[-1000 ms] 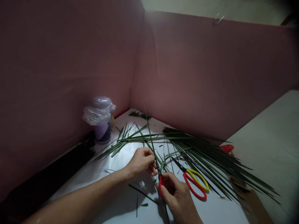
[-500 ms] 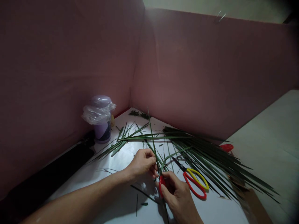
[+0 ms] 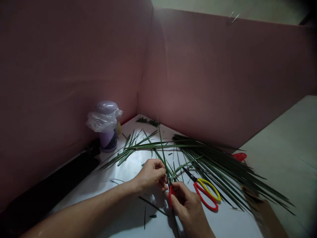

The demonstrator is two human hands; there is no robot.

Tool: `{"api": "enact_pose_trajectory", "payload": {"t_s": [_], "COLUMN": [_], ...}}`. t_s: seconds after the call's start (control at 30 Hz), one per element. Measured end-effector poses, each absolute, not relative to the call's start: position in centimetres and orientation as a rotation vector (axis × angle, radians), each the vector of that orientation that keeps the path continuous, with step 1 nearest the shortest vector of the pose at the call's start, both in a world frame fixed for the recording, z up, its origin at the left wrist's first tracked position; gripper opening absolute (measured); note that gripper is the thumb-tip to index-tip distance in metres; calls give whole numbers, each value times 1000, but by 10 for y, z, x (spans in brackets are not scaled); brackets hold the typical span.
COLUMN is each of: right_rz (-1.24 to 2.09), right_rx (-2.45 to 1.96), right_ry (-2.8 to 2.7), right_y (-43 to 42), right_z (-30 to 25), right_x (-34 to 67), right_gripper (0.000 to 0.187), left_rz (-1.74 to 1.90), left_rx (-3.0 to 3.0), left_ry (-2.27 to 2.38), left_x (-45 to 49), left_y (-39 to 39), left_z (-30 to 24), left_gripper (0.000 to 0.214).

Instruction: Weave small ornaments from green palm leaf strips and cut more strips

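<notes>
Your right hand [image 3: 189, 206], the nearer of the two, grips a red-handled tool [image 3: 171, 196] between thumb and fingers; its working end is not distinct enough to identify. A long green leaf [image 3: 163, 155] lies against the tool and between your hands. Its long axis runs away from you, the far tip leaning slightly left; a dark strip, apparently its near end, emerges below your right hand. Your left hand [image 3: 155, 172], slightly farther out, pinches the leaf at its left edge, fingertips just beyond the handle. The tool lies nearly in line with the leaf, not across it.

Right of your right hand, scissors [image 3: 195, 180] with one red and one yellow loop rest on the bench [image 3: 132, 162]. Beyond them spreads a leaf bundle [image 3: 218, 162]; a purple container [image 3: 105, 138] stands far left.

Compared with one second ago, the leaf's far tip sits slightly farther right; both hands keep their grips.
</notes>
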State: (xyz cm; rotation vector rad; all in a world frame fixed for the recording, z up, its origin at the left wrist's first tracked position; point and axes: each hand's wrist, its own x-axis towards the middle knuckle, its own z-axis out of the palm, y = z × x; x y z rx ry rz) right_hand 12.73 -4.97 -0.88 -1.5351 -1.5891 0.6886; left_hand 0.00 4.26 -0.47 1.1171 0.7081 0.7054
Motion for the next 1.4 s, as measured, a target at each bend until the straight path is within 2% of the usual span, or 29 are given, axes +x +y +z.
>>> {"api": "enact_pose_trajectory", "payload": {"t_s": [0.67,1.13,1.4], "right_rz": [694,757,720], "right_rx": [-1505,-1506,-1536], "right_ry": [-1497,-1514,-1504], "right_y": [-48,-48,-48], "right_z": [-15,-11,-15], "right_x": [127,129,130], "right_gripper": [21,16,19], "left_rz": [645,630,618], "left_rx": [1267,1309,1348], "left_ry": [796,776,764], "left_x": [0,0,1], "left_y": [41,42,44], "left_z": [-1,-6,-14], "left_gripper": [3,3,6]}}
